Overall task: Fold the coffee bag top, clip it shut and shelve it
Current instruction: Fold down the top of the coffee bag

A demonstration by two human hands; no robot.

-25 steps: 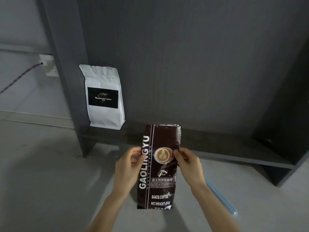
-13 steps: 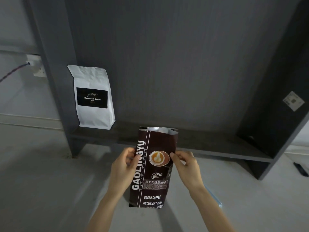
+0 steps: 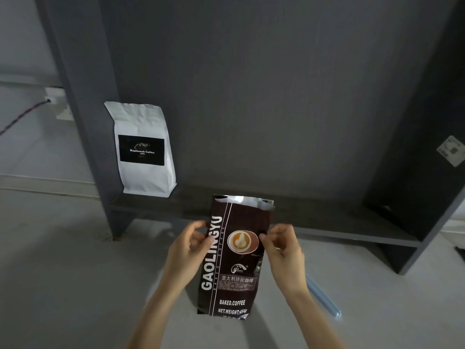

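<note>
At the far left a dark cable [image 3: 24,115] ran in from the frame's edge to a wall socket [image 3: 59,103], the socket half hidden behind the dark upright side panel [image 3: 83,109] of the shelf unit. Just right of that panel a white coffee bag [image 3: 144,149] stood upright at the left end of the shelf [image 3: 327,222], its black label too small to read with certainty; the rest of the shelf board lay bare to the right, up to the unit's right side panel [image 3: 432,137], which carried a blurred sticker [image 3: 453,150] cut by the frame edge. In front of the shelf, over the grey floor [image 3: 63,273], the left hand [image 3: 187,250] pinched the left edge of the dark brown coffee bag [image 3: 234,258] between thumb and curled fingers. The bag was held upright in the air, its lettered front facing the camera and its top unfolded, silver lining showing at the mouth. The right hand [image 3: 283,250] gripped the bag's right edge with its fingertips closed on the side fold. The bag's upper rim overlapped the shelf's front lip in view; whether it touched cannot be told. Below and right of the right forearm, a pale blue rod-like thing [image 3: 324,297] lay on the floor, partly hidden by the arm and hard to identify.
</note>
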